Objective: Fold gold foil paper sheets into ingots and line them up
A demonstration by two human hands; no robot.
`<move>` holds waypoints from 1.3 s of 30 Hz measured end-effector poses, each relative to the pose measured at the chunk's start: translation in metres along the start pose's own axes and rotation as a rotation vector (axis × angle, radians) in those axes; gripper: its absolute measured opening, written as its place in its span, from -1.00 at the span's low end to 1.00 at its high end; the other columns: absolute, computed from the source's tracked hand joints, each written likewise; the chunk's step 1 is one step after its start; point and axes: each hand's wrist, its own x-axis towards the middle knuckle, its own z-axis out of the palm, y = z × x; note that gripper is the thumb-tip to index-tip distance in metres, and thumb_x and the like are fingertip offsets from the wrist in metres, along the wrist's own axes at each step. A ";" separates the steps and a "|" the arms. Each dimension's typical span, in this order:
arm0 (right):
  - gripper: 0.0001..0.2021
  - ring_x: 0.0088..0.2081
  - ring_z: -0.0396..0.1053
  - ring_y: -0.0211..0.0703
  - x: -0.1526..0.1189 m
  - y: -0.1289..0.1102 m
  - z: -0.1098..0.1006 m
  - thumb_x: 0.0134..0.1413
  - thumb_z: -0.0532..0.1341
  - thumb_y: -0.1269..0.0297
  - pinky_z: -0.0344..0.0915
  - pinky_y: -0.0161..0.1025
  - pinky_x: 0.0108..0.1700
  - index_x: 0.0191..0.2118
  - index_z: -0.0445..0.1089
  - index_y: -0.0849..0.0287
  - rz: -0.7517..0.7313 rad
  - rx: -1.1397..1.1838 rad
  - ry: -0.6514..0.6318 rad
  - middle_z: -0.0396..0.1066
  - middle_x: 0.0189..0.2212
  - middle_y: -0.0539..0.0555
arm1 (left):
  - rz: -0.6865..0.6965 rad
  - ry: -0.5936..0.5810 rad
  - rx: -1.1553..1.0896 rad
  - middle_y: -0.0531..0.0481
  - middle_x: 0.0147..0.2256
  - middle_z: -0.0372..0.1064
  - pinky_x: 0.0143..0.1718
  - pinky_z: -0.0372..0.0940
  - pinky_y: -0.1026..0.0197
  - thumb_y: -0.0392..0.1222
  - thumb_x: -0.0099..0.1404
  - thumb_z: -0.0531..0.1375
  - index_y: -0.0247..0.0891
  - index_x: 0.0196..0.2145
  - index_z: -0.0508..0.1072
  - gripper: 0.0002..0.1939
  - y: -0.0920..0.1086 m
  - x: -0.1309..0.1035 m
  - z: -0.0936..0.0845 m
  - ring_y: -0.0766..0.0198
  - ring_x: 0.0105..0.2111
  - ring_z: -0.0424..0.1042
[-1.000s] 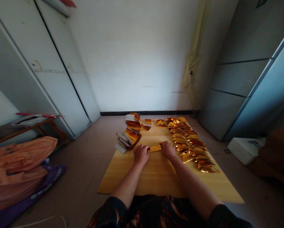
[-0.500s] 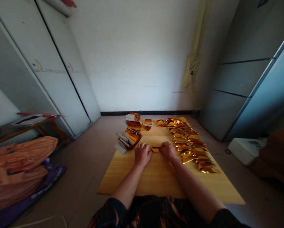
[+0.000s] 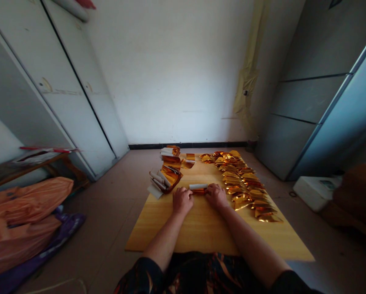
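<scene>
Between my hands, over the middle of the wooden board (image 3: 201, 232), is a sheet of gold foil paper (image 3: 198, 187), partly rolled or folded, with a white strip of its back showing along the far side. My left hand (image 3: 183, 200) pinches its left end with curled fingers. On the right end, my right hand (image 3: 216, 196) is closed the same way. Loose gold and white foil sheets (image 3: 166, 177) lie in stacks beyond my left hand. To the right of my right hand, folded gold foil pieces (image 3: 245, 183) lie in overlapping rows.
Grey-white cabinets (image 3: 75, 81) stand at the left, and a tall grey fridge-like cabinet (image 3: 308, 98) at the right. Orange and purple bags (image 3: 26, 224) lie on the floor at left. A white box (image 3: 311, 192) sits on the right. The wall (image 3: 176, 81) is ahead.
The foil paper between my hands has turned from a narrow gold piece to one with a white strip showing at the far side. Both hands stay in nearly the same place.
</scene>
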 end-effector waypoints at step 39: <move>-0.76 -0.22 0.40 -0.20 0.023 -0.002 0.010 0.15 0.07 0.26 0.17 -0.37 -0.26 -0.23 0.48 0.10 0.126 -0.059 -0.083 0.48 -0.21 0.09 | -0.147 -0.118 -0.031 0.01 -0.18 0.48 -0.16 0.17 0.26 -0.18 0.29 0.06 -0.09 -0.19 0.50 -0.76 0.009 0.019 -0.001 0.27 -0.14 0.39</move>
